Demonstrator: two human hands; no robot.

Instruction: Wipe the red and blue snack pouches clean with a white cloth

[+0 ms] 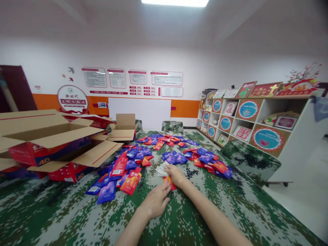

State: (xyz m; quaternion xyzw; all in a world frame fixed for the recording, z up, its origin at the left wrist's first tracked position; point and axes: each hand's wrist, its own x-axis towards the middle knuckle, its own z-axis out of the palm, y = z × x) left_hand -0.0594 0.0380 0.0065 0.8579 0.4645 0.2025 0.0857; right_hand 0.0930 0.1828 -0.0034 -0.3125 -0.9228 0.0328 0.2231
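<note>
The left hand (155, 202) lies low over the table, palm down, with its fingers extended toward the far right. Its thumb is spread away from the fingers, and the fingertips rest on a red-orange packet (172, 186). The left forearm enters from the near edge and slopes up to the right; the wrist is almost straight.

The right hand (176, 176) sits slightly farther off, back of the hand upward, with its fingers curved toward the far left over white packets (161, 169). Whether these fingers pinch the white packets or only rest on them cannot be told. The right forearm runs in diagonally from the near right. The red-orange packet lies between the two hands, partly covered by them, at the near side of the white packets.

A group of purple pouches (174, 157) lies just beyond the right hand. A mixed red and purple pile (120, 165) is located to the left, a second mixed pile (206, 159) to the right, and a third row (159, 145) at the far side. All rest on a camouflage tablecloth (110, 225). Open cardboard cartons (28, 153) occupy the left side; a display shelf (294, 136) stands beyond the table on the right.
</note>
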